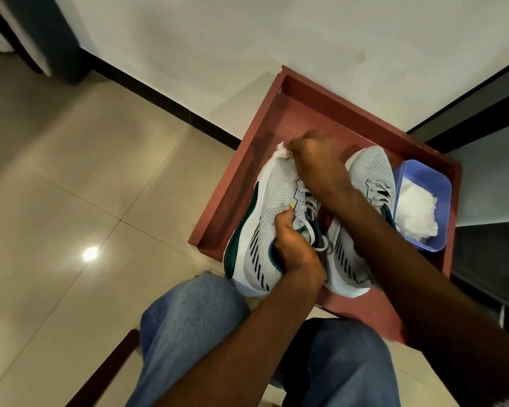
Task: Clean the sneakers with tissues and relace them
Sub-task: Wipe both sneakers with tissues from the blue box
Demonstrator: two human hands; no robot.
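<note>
Left sneaker (265, 218) tilted on its side at the left of the red tray (329, 113), sole turned outward left, probably to present the toe for wiping. Left hand (294, 245) curled round the collar and lace area, gripping, apparently to steady the shoe against the wiping pressure. Right hand (315, 157) closed on a wad of tissue (280, 151), pressed to the toe at the far end; blurred, so finger detail not readable. Right forearm crossing over the second sneaker (368, 183), upright just right of the first, laces in place on both. Purple tub (441, 189) of spare tissues (415, 207) at the right edge of the tray, near the second shoe, within reach. Tray rim and wall close behind the toe, limiting stroke room; knees in jeans (194, 315) at the near edge, crowding the heel end.
</note>
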